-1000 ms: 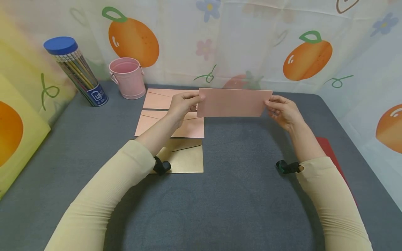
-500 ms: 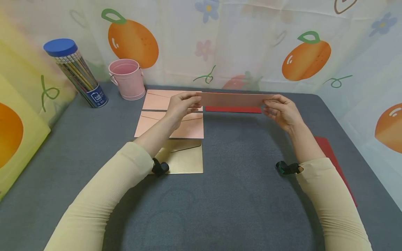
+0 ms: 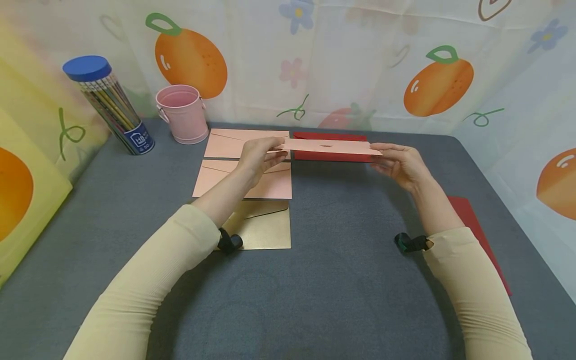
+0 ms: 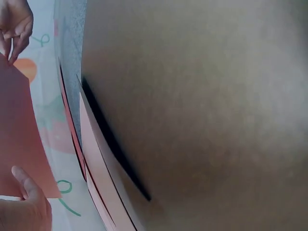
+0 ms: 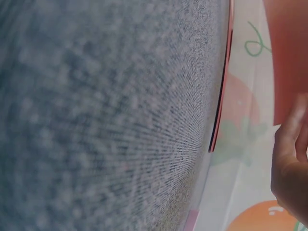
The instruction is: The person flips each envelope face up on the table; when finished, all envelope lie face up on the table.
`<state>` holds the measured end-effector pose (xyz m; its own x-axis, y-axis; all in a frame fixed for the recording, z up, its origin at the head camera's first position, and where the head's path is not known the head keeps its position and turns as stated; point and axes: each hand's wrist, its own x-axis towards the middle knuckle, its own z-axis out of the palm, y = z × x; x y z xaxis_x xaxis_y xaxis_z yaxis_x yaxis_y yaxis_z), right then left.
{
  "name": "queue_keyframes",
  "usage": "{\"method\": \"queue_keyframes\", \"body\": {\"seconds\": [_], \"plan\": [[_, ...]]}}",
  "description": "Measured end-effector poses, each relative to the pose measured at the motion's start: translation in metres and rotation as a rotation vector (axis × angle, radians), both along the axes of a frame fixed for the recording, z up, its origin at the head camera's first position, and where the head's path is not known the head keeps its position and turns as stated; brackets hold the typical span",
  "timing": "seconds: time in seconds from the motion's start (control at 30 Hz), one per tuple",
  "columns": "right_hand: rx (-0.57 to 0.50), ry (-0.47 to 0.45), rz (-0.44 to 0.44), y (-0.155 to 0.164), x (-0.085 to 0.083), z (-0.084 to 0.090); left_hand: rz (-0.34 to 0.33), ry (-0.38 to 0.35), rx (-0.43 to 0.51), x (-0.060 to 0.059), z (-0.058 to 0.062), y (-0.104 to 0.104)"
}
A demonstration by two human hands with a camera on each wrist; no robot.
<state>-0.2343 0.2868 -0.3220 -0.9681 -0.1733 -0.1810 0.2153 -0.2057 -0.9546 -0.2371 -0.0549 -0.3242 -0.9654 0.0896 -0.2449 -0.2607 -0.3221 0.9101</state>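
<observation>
Both hands hold one pink envelope point(image 3: 328, 146) by its short ends, nearly flat, just above the grey table. My left hand point(image 3: 273, 150) pinches its left end and my right hand point(image 3: 381, 153) pinches its right end. A red envelope point(image 3: 330, 156) lies on the table directly beneath it. In the left wrist view the pink envelope point(image 4: 19, 130) fills the left edge, with my left thumb point(image 4: 24, 207) on it and my right hand point(image 4: 17, 21) at its far corner. The right wrist view shows the pink envelope point(image 5: 288, 57) above my right hand point(image 5: 288, 168).
Two pink envelopes point(image 3: 229, 142) point(image 3: 272, 185) and a gold envelope point(image 3: 265, 225) lie in a column on the left. Another red envelope point(image 3: 477, 235) lies by the right edge. A pencil tube point(image 3: 108, 102) and a pink bucket point(image 3: 182, 112) stand at the back left.
The pink envelope has tipped from upright and facing me to nearly flat, and dropped a little. The red envelope behind it has come into view.
</observation>
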Motion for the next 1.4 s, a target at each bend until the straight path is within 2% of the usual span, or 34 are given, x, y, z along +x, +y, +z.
{"method": "queue_keyframes", "body": {"seconds": [0.17, 0.33, 0.5, 0.63, 0.8, 0.87, 0.97, 1.1, 1.2, 1.3, 1.4], "plan": [[0.047, -0.022, 0.011, -0.003, -0.002, -0.002, -0.01, -0.075, -0.061, -0.001, -0.003, -0.001], [0.104, -0.046, 0.036, -0.005, -0.002, -0.002, -0.04, -0.082, -0.136, 0.0, -0.005, -0.001], [0.179, -0.086, 0.067, -0.008, -0.002, -0.003, -0.021, -0.111, -0.115, -0.001, -0.005, 0.0], [0.249, -0.085, 0.081, -0.009, -0.003, -0.003, -0.004, -0.14, -0.078, -0.002, -0.005, 0.0], [0.3, -0.102, 0.166, -0.009, -0.003, -0.001, 0.001, -0.135, -0.081, -0.002, -0.006, -0.001], [0.323, -0.111, 0.196, -0.009, -0.002, 0.0, 0.016, -0.132, -0.081, -0.001, -0.006, -0.001], [0.335, -0.129, 0.206, -0.01, -0.002, 0.001, 0.056, -0.122, -0.033, 0.0, -0.006, 0.001], [0.303, -0.153, 0.196, -0.012, -0.003, 0.001, 0.134, -0.1, 0.055, 0.001, -0.006, 0.006], [0.293, -0.158, 0.206, -0.014, -0.004, 0.001, 0.184, -0.079, 0.082, 0.002, -0.006, 0.011], [0.308, -0.162, 0.233, -0.017, -0.004, 0.002, 0.211, -0.065, 0.096, 0.003, -0.005, 0.013], [0.325, -0.158, 0.279, -0.02, -0.003, 0.003, 0.21, -0.057, 0.095, 0.004, -0.004, 0.015]]}}
